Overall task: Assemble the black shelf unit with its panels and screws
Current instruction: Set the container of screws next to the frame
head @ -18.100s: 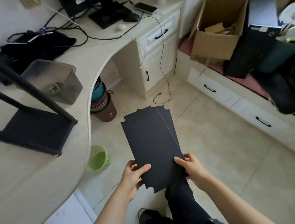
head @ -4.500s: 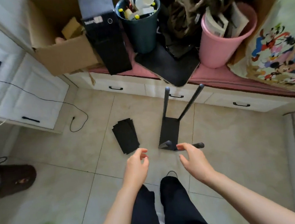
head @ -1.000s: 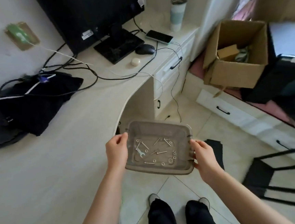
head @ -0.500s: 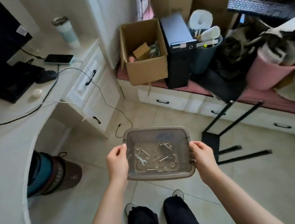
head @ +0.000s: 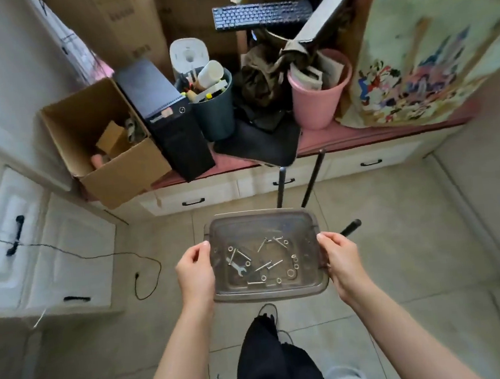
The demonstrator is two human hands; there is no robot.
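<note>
Nearest, dark trouser legs [head: 276, 362] over the tiled floor [head: 415, 265]. Just beyond, left hand [head: 195, 272] gripping the left rim and right hand [head: 341, 260] gripping the right rim of a clear plastic bin [head: 261, 224], held level in mid-air. Inside, loose screws [head: 269, 265], washers [head: 291, 273] and a small wrench [head: 236, 266]. Past the bin, black shelf frame legs [head: 312, 177] on the floor. Farthest, along a pink-topped drawer bench [head: 374, 134]: cardboard box [head: 126, 170], computer tower [head: 173, 126], teal bucket [head: 216, 113], pink bucket [head: 315, 105].

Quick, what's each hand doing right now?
Left hand: grips the left rim of the clear plastic bin.
Right hand: grips its right rim.
</note>
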